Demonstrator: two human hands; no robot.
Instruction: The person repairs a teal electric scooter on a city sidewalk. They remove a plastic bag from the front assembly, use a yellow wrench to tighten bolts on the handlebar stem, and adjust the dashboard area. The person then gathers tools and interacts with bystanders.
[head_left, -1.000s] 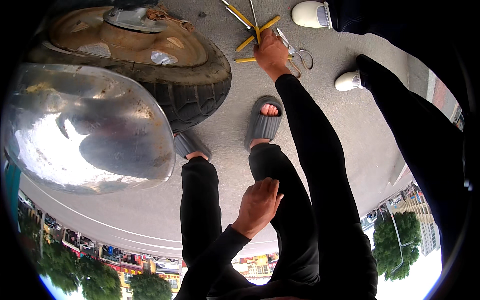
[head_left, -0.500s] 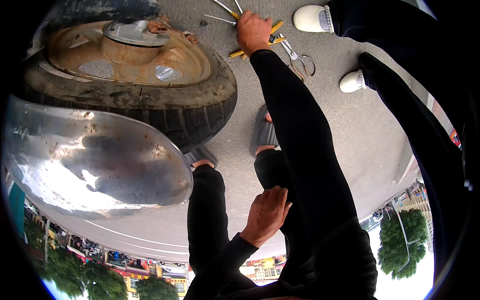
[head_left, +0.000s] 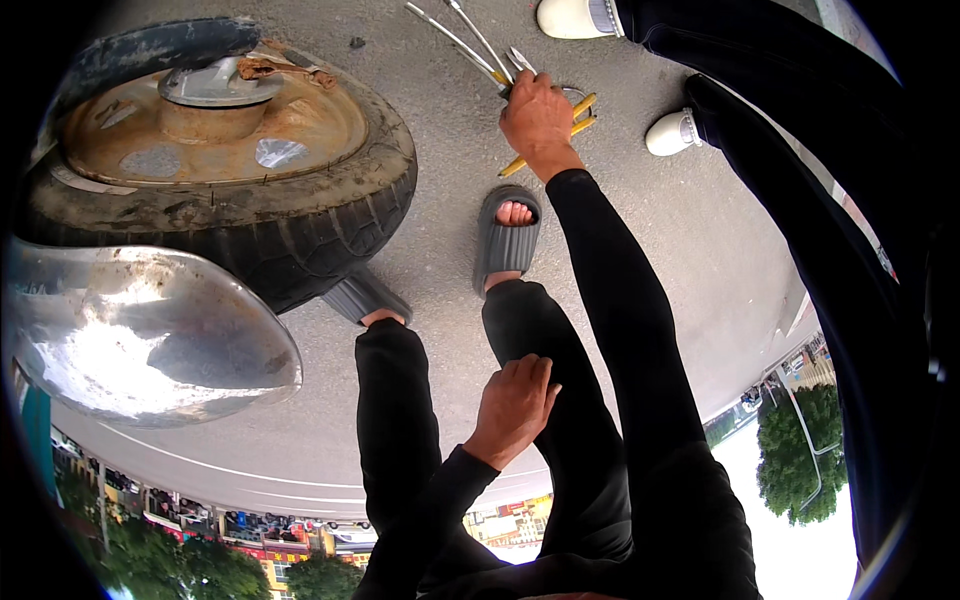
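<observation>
My right hand (head_left: 537,118) is closed round a bunch of long-shafted, yellow-handled tools (head_left: 519,164) above the grey pavement. Thin metal shafts (head_left: 450,43) stick out beyond my fingers, and yellow handle ends (head_left: 585,112) cross on the other side. The scissors (head_left: 521,62) are in the same bunch, their pointed blades showing and their loops mostly behind my hand; whether my fingers grip them too I cannot tell. Over my right thigh hangs my left hand (head_left: 512,408), its fingers curled with nothing visible in them.
To the left stands a worn tyre (head_left: 330,235) on a rusty wheel rim (head_left: 330,120), with a shiny metal mudguard (head_left: 160,335) nearer me. My feet wear grey slides (head_left: 507,245). Another person in dark trousers and white shoes (head_left: 670,133) stands at the right.
The scissors, lying apart right of my hand before, are now bunched with the other tools under it. The view has shifted, and the wheel appears further left. My left hand stays curled.
</observation>
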